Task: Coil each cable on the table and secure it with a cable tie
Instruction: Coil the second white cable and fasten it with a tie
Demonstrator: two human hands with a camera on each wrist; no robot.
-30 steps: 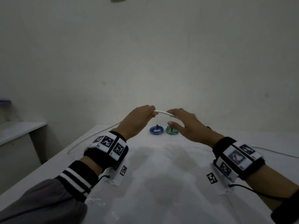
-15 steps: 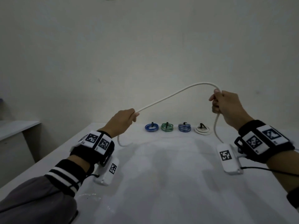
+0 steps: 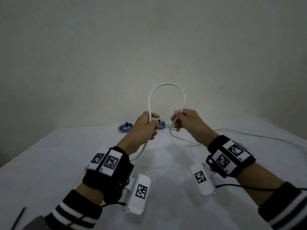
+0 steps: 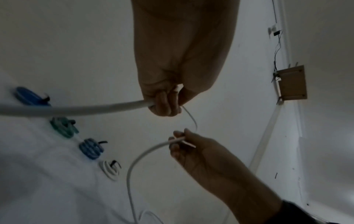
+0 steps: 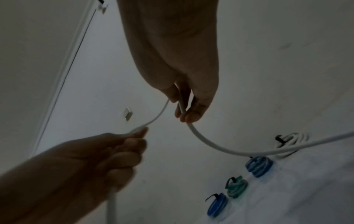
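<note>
Both hands have drawn together since earlier, arching the white cable point(image 3: 167, 85) upward. Left hand point(image 3: 144, 128) hides the green coil; right hand point(image 3: 189, 121) pinches the cable, left fist wraps it.

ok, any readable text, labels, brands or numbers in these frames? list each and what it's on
None readable.
Left wristband: black-and-white square marker patterns only; tiny marks at the tag edges are too small to read.
Right wristband: the same, tiny edge marks unreadable.
Wrist camera housings: marker patterns, no words.
White cable, tied coils: no print visible.
</note>
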